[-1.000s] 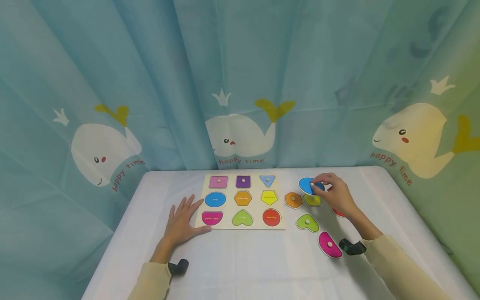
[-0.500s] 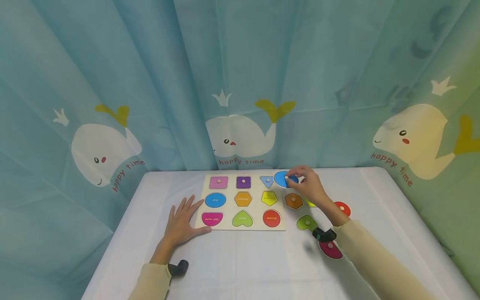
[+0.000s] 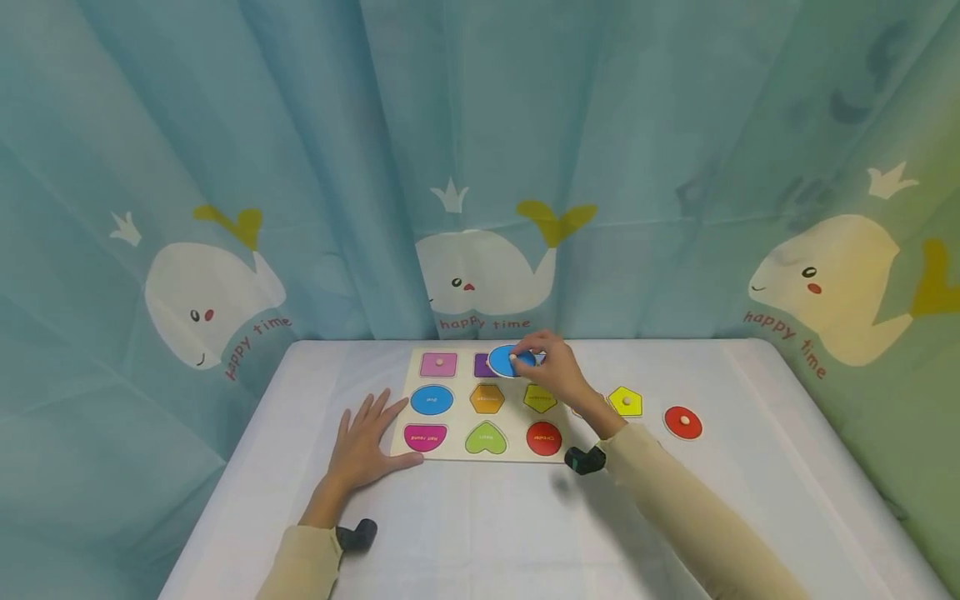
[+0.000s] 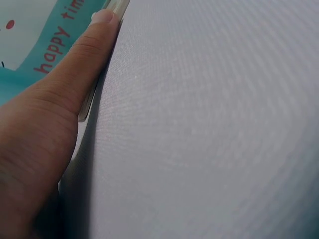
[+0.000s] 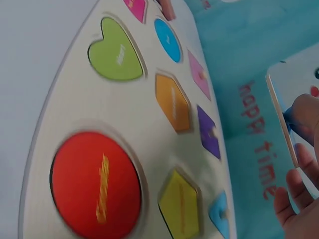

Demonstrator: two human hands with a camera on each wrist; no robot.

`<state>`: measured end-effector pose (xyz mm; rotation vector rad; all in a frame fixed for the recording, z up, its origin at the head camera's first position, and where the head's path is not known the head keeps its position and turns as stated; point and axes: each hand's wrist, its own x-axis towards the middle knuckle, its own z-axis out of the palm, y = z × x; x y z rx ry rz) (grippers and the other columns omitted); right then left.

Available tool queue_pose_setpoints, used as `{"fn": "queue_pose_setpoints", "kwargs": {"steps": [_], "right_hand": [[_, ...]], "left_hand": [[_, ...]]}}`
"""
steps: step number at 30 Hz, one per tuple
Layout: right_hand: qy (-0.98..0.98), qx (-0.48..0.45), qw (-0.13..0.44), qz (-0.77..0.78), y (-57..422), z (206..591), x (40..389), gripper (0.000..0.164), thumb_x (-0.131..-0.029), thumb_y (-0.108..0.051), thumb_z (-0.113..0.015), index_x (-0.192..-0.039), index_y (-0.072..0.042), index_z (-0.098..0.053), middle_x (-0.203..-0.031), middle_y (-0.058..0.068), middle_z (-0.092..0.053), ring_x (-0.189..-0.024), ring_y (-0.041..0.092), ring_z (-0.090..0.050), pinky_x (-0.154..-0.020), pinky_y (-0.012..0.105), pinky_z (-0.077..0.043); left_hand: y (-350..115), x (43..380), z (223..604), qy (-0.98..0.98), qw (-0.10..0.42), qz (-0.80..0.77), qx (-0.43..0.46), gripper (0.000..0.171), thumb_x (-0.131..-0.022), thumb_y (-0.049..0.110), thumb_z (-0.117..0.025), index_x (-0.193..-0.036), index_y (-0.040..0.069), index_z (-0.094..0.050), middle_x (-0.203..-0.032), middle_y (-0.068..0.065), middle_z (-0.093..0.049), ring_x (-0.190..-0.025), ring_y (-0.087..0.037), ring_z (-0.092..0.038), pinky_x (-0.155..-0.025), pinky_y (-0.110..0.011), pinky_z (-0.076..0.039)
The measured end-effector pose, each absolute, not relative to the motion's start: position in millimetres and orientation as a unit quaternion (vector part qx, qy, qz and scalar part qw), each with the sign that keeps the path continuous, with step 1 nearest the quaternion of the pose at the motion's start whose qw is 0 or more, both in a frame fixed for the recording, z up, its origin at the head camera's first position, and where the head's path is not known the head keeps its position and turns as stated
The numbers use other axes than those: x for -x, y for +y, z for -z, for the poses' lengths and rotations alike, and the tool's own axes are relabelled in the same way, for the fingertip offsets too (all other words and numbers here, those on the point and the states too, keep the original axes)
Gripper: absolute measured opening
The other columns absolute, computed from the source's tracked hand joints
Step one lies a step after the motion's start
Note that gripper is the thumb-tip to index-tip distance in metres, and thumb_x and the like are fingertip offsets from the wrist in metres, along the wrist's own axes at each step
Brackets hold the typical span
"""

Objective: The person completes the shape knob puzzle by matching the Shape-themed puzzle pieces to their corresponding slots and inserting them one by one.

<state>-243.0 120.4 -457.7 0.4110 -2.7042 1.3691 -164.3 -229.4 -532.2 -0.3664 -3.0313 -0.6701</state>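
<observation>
My right hand [image 3: 553, 368] pinches the small knob of a blue oval puzzle piece [image 3: 500, 361], lifted over the back row of a cream shape puzzle board [image 3: 458, 417]. The piece overlaps the purple square [image 3: 481, 365] in the head view; the right wrist view shows it edge-on [image 5: 282, 122], clear of the board. My left hand [image 3: 363, 446] lies with spread fingers at the board's left side, fingertips at its edge and thumb by the front corner. A blue oval recess [image 3: 431, 400] is beside those fingers. The light blue triangle [image 5: 219, 214] is mostly behind the right hand in the head view.
A yellow pentagon piece [image 3: 626, 402] and a red circle piece [image 3: 683, 422] lie on the white table [image 3: 480, 525] right of the board. The right forearm covers other pieces there. A whale-print curtain [image 3: 637, 167] hangs behind the table.
My right hand has carried the blue oval piece leftward from the loose pieces to above the board's back row. My left hand has stayed in place.
</observation>
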Motion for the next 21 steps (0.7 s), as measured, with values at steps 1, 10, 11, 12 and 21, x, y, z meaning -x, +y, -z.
{"fn": "queue_pose_setpoints", "kwargs": {"steps": [1,10,11,12,21], "right_hand": [[-0.882,-0.139,0.042,-0.449,115,459,244,0.016,-0.092,-0.014,-0.076,-0.106,-0.007,-0.079,-0.125,0.015,-0.063,-0.114,0.034,-0.058,-0.098,0.051,-0.054],[-0.878,-0.149,0.025,-0.455,66,473,248,0.013,-0.091,-0.015,-0.077,-0.102,-0.009,-0.081,-0.122,0.011,-0.065,-0.11,0.029,-0.057,-0.094,0.045,-0.054],[-0.877,-0.143,0.016,-0.458,60,475,247,0.012,-0.091,-0.015,-0.077,-0.102,-0.01,-0.081,-0.123,0.011,-0.064,-0.112,0.028,-0.056,-0.095,0.044,-0.054],[-0.876,-0.137,0.007,-0.462,56,477,247,0.013,-0.092,-0.016,-0.077,-0.103,-0.011,-0.081,-0.124,0.01,-0.063,-0.113,0.028,-0.055,-0.096,0.044,-0.054],[-0.868,-0.133,-0.005,-0.479,20,496,245,0.011,-0.092,-0.014,-0.076,-0.101,-0.009,-0.08,-0.119,0.008,-0.061,-0.112,0.026,-0.056,-0.1,0.041,-0.054]], "left_hand": [[-230,165,532,-0.97,0.006,0.214,0.116,0.102,-0.073,0.063,-0.082,-0.156,0.019,-0.045,-0.167,-0.016,-0.028,-0.155,-0.044,-0.016,-0.119,-0.073,-0.005],[-230,164,533,-0.971,-0.003,0.21,0.115,0.101,-0.074,0.065,-0.08,-0.157,0.02,-0.045,-0.167,-0.015,-0.028,-0.155,-0.044,-0.016,-0.118,-0.074,-0.005],[-231,164,533,-0.971,-0.003,0.211,0.114,0.101,-0.073,0.065,-0.08,-0.157,0.02,-0.045,-0.167,-0.015,-0.028,-0.155,-0.044,-0.016,-0.118,-0.073,-0.005],[-231,164,533,-0.971,-0.002,0.211,0.114,0.102,-0.073,0.066,-0.08,-0.157,0.02,-0.045,-0.167,-0.015,-0.028,-0.155,-0.044,-0.016,-0.118,-0.073,-0.005],[-231,165,532,-0.973,-0.005,0.2,0.118,0.101,-0.074,0.068,-0.078,-0.157,0.021,-0.044,-0.168,-0.015,-0.027,-0.155,-0.044,-0.016,-0.118,-0.073,-0.006]]}}
